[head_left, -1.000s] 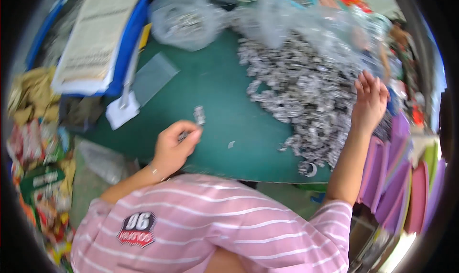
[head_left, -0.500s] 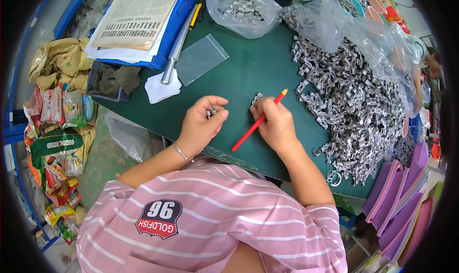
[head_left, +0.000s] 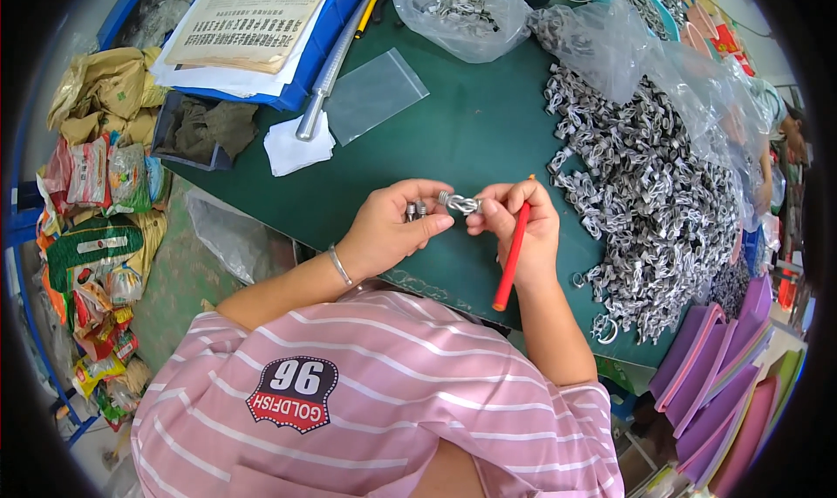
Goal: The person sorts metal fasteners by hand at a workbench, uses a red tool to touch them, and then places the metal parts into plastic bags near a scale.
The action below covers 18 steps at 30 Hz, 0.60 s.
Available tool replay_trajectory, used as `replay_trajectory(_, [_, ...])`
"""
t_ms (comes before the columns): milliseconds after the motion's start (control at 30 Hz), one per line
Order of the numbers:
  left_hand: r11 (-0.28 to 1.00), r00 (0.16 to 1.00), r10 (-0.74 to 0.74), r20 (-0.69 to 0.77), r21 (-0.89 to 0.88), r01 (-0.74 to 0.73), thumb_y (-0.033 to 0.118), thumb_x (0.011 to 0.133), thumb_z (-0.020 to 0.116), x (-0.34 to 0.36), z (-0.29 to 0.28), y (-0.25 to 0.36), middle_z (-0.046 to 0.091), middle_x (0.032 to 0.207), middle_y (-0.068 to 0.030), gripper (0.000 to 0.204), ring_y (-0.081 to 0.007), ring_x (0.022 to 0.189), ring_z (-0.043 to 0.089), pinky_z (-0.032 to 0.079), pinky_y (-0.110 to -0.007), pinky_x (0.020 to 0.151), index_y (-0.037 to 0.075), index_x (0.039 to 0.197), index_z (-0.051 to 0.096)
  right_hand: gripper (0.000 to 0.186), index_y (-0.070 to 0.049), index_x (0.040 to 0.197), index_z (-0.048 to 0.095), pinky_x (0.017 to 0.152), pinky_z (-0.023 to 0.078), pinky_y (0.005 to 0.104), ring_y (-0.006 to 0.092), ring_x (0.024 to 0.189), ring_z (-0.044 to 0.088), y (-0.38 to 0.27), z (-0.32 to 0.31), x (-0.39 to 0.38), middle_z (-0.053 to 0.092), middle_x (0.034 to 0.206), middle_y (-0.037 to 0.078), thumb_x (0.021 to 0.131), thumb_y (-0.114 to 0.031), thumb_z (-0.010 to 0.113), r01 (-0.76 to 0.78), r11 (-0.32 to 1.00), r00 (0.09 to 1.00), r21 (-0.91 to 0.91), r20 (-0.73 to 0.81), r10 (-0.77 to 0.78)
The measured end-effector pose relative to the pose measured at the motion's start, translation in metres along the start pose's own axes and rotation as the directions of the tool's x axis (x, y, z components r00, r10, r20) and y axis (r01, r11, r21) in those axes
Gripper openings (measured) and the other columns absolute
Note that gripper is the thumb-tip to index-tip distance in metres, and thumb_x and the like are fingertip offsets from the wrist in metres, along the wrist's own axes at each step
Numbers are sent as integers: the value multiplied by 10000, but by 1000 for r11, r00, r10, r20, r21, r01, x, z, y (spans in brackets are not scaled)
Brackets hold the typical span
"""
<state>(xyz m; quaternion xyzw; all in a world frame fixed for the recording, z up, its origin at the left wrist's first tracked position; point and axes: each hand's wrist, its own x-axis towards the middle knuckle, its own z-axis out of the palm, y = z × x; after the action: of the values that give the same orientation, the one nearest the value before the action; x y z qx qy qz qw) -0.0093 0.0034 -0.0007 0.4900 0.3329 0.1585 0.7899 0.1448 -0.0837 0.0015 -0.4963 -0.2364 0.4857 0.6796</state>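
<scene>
Both hands' fingers partly hide the small metal clip (head_left: 459,203) between them.

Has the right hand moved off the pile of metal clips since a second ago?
Yes. The right hand has left the pile of metal clips and come in over the green table, meeting the left hand.

Green desk (head_left: 471,140) carrying clear bag of metal parts (head_left: 459,14) far; empty flat plastic bag (head_left: 373,93) lying beside white tissue (head_left: 295,149); purple foam sheets (head_left: 724,385) stacking near right.
</scene>
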Motion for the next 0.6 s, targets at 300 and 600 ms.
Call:
replay_trajectory(300, [670, 771, 589, 243, 386, -634, -5, 727, 653, -2, 9, 11, 571, 752, -45, 199, -94, 630, 508, 394, -212, 537, 22, 923, 634, 242, -69, 781, 381, 742, 507, 321, 223, 821, 594, 19, -15, -13, 552, 944, 167, 770, 88, 565, -152, 933, 967, 325, 245, 72])
replay_trajectory(600, [930, 953, 286, 97, 209, -301, 33, 785, 606, -9, 10, 12, 555, 755, -38, 228, -61, 582, 474, 354, -181, 477, 0, 1011, 602, 325, -70, 801, 368, 718, 481, 277, 164, 799, 560, 7, -8, -20, 533, 969, 152, 700, 117, 614, 356, 932, 933, -67, 91, -350])
